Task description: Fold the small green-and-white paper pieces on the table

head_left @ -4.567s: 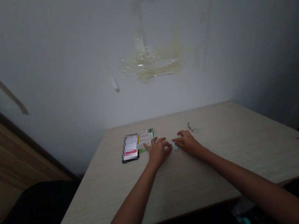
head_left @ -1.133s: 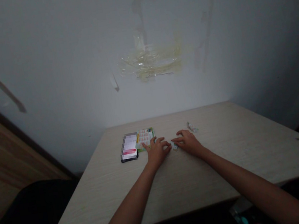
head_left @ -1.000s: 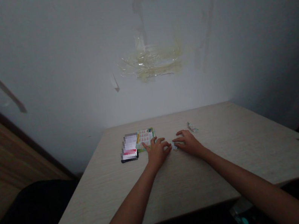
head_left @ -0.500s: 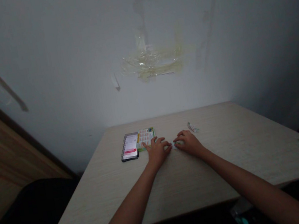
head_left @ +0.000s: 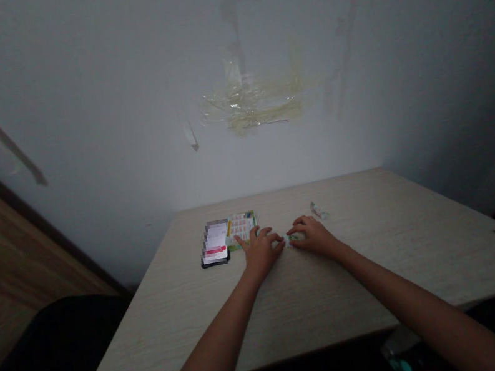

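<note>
A small pale piece with green marks [head_left: 293, 238] lies low over the table between my two hands, mostly covered by fingers. My left hand [head_left: 262, 249] has thumb and index fingertip pinched together at its left side, the other fingers spread. Those spread fingers reach over the near right edge of a printed booklet [head_left: 239, 225]. From the right, my right hand [head_left: 312, 238] curls its thumb and fingers around the piece. What exactly the piece is, I cannot make out.
A phone with a lit, blurred screen [head_left: 214, 243] lies left of the booklet. Behind my right hand is a crumpled wrapper [head_left: 319, 210]. The pale wooden table [head_left: 314, 301] meets a wall with peeling tape [head_left: 257, 104]. A dark object [head_left: 57, 350] stands at the left.
Hardly anything differs. Both hands stay in place, and slightly more green shows at my right fingertips.
</note>
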{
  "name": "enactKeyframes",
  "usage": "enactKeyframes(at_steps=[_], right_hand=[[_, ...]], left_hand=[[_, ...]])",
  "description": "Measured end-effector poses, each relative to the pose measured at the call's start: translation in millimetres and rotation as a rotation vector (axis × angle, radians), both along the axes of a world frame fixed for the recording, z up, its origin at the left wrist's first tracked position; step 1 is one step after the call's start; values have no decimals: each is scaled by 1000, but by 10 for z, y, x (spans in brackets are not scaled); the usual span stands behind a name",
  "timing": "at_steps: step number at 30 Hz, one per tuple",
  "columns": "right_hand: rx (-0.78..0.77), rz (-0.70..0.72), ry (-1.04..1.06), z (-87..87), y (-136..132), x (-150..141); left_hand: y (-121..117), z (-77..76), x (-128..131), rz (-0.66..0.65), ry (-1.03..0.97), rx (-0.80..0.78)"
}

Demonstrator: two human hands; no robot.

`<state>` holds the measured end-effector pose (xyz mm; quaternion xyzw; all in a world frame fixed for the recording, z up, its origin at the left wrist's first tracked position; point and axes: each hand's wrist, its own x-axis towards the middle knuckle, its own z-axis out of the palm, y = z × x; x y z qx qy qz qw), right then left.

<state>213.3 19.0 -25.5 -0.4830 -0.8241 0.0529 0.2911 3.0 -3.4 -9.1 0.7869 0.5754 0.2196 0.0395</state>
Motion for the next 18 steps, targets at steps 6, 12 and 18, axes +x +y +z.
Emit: enactKeyframes(at_steps=[6, 12, 18], right_hand=[[3, 47, 2, -52, 18, 48], [32, 74, 15, -93, 22, 76], [42, 92, 45, -102, -8, 80]], left_hand=[[-8, -1, 2, 11, 7, 7], [-10, -5, -3, 10, 1, -6], [-9, -6, -5, 6, 1, -1]])
